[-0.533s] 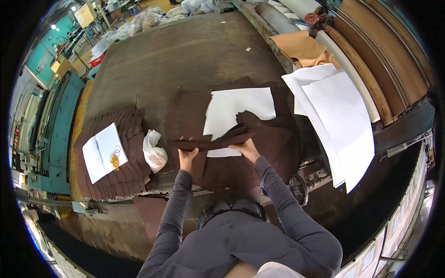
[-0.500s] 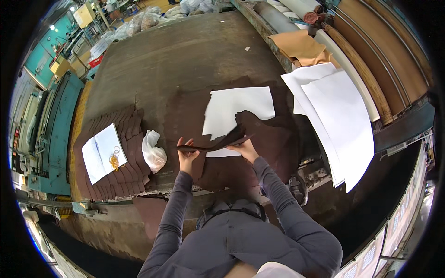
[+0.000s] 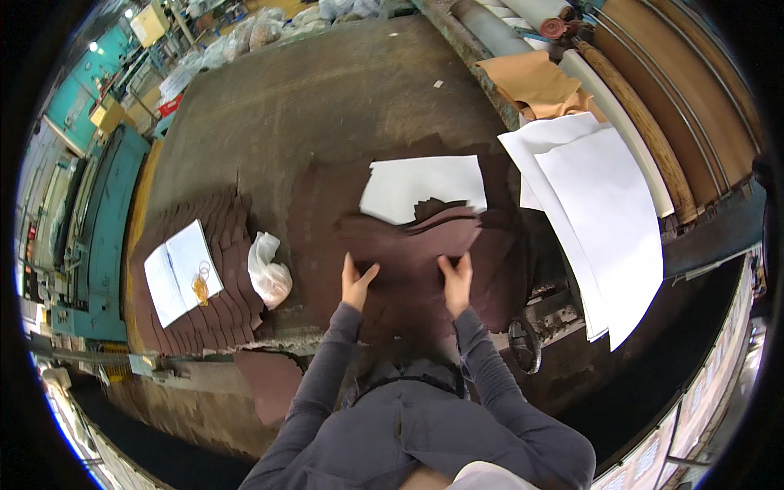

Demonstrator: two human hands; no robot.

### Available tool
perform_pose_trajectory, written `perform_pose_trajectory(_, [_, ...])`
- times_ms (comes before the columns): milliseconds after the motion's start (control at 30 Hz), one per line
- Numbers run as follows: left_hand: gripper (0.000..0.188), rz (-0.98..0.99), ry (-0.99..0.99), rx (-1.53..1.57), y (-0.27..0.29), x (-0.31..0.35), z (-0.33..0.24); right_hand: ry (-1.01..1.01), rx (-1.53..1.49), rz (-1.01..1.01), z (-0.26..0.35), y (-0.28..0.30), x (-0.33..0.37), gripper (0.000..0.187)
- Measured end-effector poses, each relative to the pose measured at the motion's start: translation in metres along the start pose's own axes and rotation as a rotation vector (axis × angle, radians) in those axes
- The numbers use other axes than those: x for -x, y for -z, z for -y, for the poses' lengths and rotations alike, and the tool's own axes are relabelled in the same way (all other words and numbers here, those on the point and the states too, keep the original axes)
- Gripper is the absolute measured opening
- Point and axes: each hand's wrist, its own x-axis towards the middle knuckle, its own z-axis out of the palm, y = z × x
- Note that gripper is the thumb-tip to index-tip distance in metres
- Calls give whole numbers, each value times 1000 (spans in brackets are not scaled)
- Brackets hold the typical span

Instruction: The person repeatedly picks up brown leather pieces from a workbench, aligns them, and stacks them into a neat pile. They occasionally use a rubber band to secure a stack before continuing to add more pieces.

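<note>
"What are you gripping?"

"Thin dark brown pieces (image 3: pixel 418 245), a few layers, as far as the blurred edges let me tell. My left hand (image 3: pixel 356 286) pinches them at the left, and my right hand (image 3: pixel 456 282) has them at the right, thumbs on the near face. Most of my other fingers are hidden, so I can't say how they sit."

"Where are the pieces, exactly?"

"In front of my body, near the close edge of the table (image 3: pixel 327 90). Their far edge crosses in front of a white sheet (image 3: pixel 425 180), covering its nearer part. Around that sheet spreads more brown material (image 3: pixel 322 200)."

"And to your left?"

"A plastic bag (image 3: pixel 268 269), knotted or bunched at the top. Just beside it is a stack of brown pieces (image 3: pixel 233 253), fanned in overlapping rows, with white paper (image 3: pixel 173 273) on it and yellowish bands (image 3: pixel 200 287) on the paper."

"To your right?"

"Large white sheets (image 3: pixel 604 196) hanging over the edge, and beyond them a crumpled tan piece (image 3: pixel 531 82) beside some long rolls (image 3: pixel 629 122)."
</note>
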Motion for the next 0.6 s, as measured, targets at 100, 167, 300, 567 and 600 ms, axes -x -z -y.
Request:
perform_pose_trajectory(100, [69, 220, -86, -112, -53, -13, -25, 32, 45, -277, 46, 17, 0, 33])
perform_pose_trajectory(167, [70, 213, -215, -422, -75, -24, 1, 5, 62, -477, 42, 44, -7, 56])
perform_pose_trajectory(300, [62, 243, 73, -384, -56, -18, 20, 291, 909, -739, 42, 68, -30, 61])
perform_pose_trajectory(567, [80, -377, 206, -1079, 85, 55, 53, -33, 445, 350, -29, -87, -177, 22])
perform_pose_trajectory(600, [86, -315, 263, -1148, 89, 60, 54, 3, 491, 478, -51, -121, -195, 22])
